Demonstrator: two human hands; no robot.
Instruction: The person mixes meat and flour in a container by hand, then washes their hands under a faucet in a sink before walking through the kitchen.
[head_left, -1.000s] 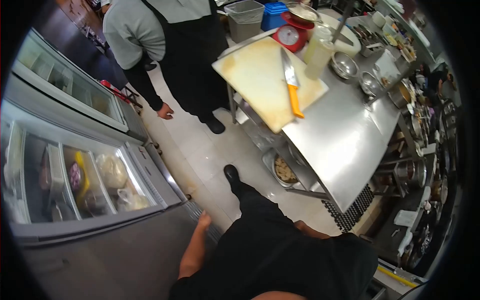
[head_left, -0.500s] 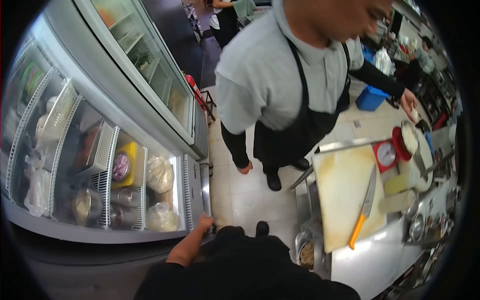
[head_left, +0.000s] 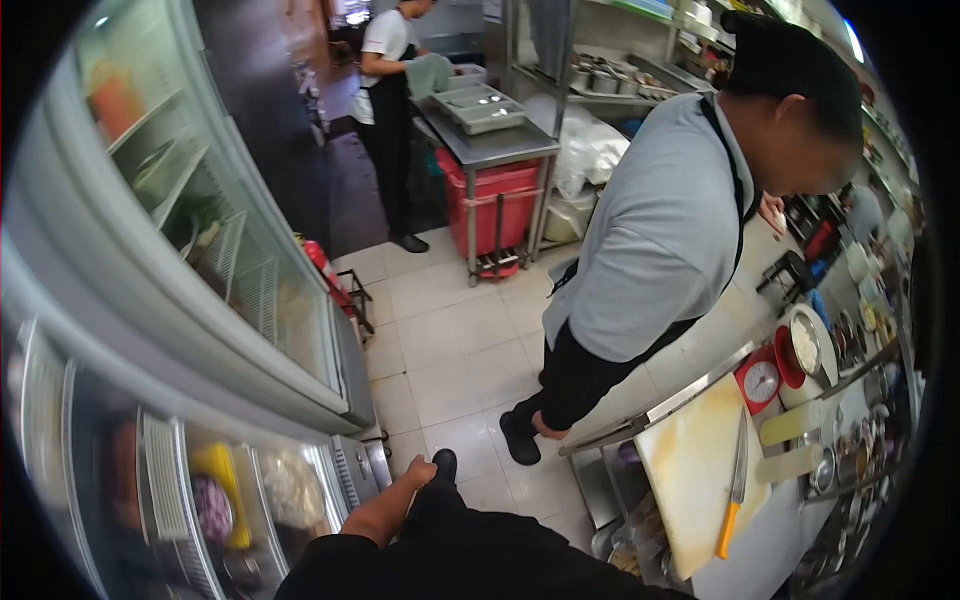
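Note:
My left hand (head_left: 420, 470) hangs low beside my leg, its fingers curled in and nothing visible in them. It is nearest to the lower edge of the glass-fronted fridge (head_left: 350, 475) and my black shoe (head_left: 445, 464), and looks apart from both. Inside the fridge are a yellow container (head_left: 212, 462) with a bowl of chopped purple onion (head_left: 212, 508), and a clear bag (head_left: 292, 490) with pale contents. My right hand is out of view.
A co-worker (head_left: 650, 230) in grey stands ahead on the right. A cutting board (head_left: 690, 470) with an orange-handled knife (head_left: 736, 490) lies on the right-hand counter, near a red scale (head_left: 758, 382). Further off are another person (head_left: 385, 110), a steel table (head_left: 485, 145) and a red bin (head_left: 490, 215).
My view has swung up and forward, showing more floor and the back table. My left hand is now away from the fridge edge. The co-worker has turned, showing more of their back.

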